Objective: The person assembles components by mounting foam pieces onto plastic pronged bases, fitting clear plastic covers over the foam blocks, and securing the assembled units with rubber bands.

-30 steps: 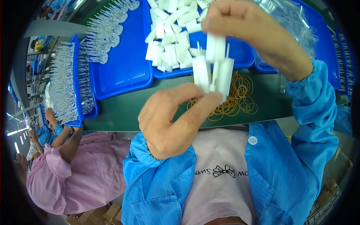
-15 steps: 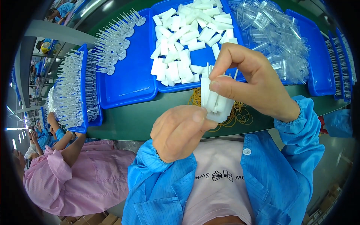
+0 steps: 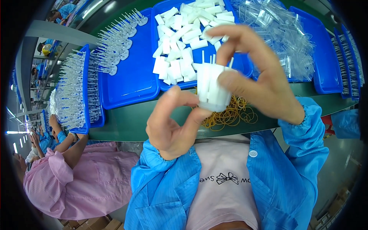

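In front of my chest I hold a white assembly (image 3: 209,86) with a round translucent base, white blocks standing around it and several thin rods poking up past the top. My left hand (image 3: 170,126) pinches the lower left edge of its base between thumb and forefinger. On the other side, my right hand (image 3: 264,78) grips the upper part, thumb on a block and index finger curled behind among the rods. The right fingers are somewhat blurred. Just beyond lie similar loose white blocks (image 3: 176,69) in a blue tray (image 3: 164,85).
Below the assembly, yellow rubber bands (image 3: 226,119) lie on the green table (image 3: 122,128). Clear plastic pieces (image 3: 287,50) fill the right side. At left, a blue tray (image 3: 130,90) and upright rack (image 3: 86,96) carry rodded white parts (image 3: 115,50). A pink-sleeved person (image 3: 84,172) works beside me.
The assembly has turned more upright and moved slightly left. My left fingers have loosened from a wrap to a pinch at the base, and the right fingers have lifted and spread.
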Available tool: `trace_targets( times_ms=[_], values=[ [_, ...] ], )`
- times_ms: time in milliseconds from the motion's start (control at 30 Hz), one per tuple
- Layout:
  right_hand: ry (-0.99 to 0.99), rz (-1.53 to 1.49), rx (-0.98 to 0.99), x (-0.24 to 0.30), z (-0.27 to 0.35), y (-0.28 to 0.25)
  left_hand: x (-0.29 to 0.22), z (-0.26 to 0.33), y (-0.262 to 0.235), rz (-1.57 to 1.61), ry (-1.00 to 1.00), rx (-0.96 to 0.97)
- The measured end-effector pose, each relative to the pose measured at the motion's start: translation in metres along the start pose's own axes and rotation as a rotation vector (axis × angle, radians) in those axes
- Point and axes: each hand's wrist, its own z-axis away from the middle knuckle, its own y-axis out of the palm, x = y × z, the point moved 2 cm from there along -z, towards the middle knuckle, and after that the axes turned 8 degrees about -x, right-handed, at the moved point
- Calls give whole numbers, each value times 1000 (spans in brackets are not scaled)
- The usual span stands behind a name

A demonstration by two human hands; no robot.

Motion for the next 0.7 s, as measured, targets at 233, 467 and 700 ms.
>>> trace_targets(
  times_ms=[233, 467, 700],
  values=[
    [-114, 408, -355, 0, 42, -81, 17, 16, -19, -106, -197, -105],
    [236, 791, -343, -22, 129, -103, 36, 16, -23, -46, -375, -181],
    [455, 726, -498, -60, 163, -87, 34, 15, -16, -4, -371, -168]
  ],
)
